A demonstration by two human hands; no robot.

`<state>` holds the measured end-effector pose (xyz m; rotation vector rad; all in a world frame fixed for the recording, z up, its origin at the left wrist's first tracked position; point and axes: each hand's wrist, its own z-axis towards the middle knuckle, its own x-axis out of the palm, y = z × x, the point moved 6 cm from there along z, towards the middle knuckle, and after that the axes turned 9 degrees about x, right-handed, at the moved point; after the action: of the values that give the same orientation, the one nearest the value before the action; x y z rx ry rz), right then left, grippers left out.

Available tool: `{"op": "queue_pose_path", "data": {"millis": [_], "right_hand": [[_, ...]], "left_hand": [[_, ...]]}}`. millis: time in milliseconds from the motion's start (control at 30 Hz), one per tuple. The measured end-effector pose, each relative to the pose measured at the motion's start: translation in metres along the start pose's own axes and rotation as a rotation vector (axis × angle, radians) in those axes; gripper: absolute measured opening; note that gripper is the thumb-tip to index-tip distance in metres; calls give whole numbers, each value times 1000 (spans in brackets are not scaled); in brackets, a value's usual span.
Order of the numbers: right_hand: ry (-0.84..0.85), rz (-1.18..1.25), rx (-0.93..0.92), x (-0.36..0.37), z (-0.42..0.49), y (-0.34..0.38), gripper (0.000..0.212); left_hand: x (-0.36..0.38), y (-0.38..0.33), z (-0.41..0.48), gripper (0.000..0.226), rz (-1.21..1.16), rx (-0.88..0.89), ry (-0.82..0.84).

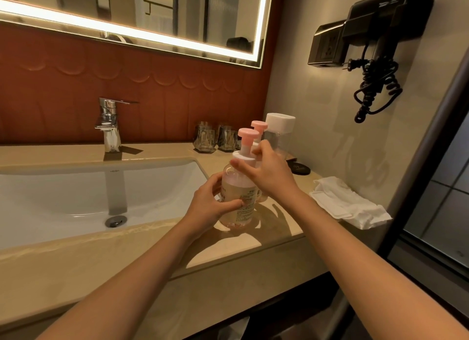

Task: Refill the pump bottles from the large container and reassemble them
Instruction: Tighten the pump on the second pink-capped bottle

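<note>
Left grip [213,205] was wrapped around the lower body of the front pump bottle [237,200], thumb laid across the printed label and the other fingers curled round the far side. Right grip [266,172] sat higher, narrowed on the same bottle's white collar [241,159], with the forefinger stretched along the collar's front edge and the thumb raised behind it. Whether it pressed hard could not be told.

From the head view, the front pump bottle stood at the right part of the tabletop [152,238], just right of the sink basin [76,195], leaning slightly. Its base was at the tabletop surface. Pale liquid filled it nearly to the shoulder, and its pink pump head [246,132] rose above the collar. A second pump bottle [258,126] stood just behind it, mostly hidden by the right grip, with only its pink head and a little of its body showing. The large container [279,134], clear with a white lid, stood upright behind both, close to the wall.

A chrome faucet [109,123] rose behind the basin. Two glass tumblers [205,139] stood side by side against the red wall panel. A round black disc [300,168] lay near the large container, and a crumpled white cloth [347,202] lay by the tabletop's right edge. A dark hair dryer [380,22] hung on the wall with its coiled cord [375,90] below. A lit mirror [152,9] ran across the top.
</note>
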<state>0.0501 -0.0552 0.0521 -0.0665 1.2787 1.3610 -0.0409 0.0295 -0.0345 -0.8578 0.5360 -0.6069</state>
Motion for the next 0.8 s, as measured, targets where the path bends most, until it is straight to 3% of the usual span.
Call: {"op": "queue_pose_path", "data": {"millis": [100, 167, 267, 433, 500, 633, 800], "right_hand": [[130, 322, -7, -3, -4, -1, 55], [138, 315, -46, -4, -6, -3, 47], [6, 244, -78, -6, -4, -4, 44], [-208, 77, -49, -1, -2, -1, 61], [-166, 82, -26, 0, 1, -2, 62], [74, 354, 39, 2, 2, -13, 48], [2, 358, -16, -5, 1, -17, 30]], "left_hand": [[0, -1, 0, 61, -4, 3, 6], [0, -1, 0, 64, -2, 0, 5], [0, -2, 0, 64, 5, 3, 3], [0, 0, 1, 59, 37, -5, -2], [0, 0, 1, 60, 34, -8, -4], [-1, -2, 0, 67, 13, -8, -10], [0, -2, 0, 67, 24, -5, -16]]}}
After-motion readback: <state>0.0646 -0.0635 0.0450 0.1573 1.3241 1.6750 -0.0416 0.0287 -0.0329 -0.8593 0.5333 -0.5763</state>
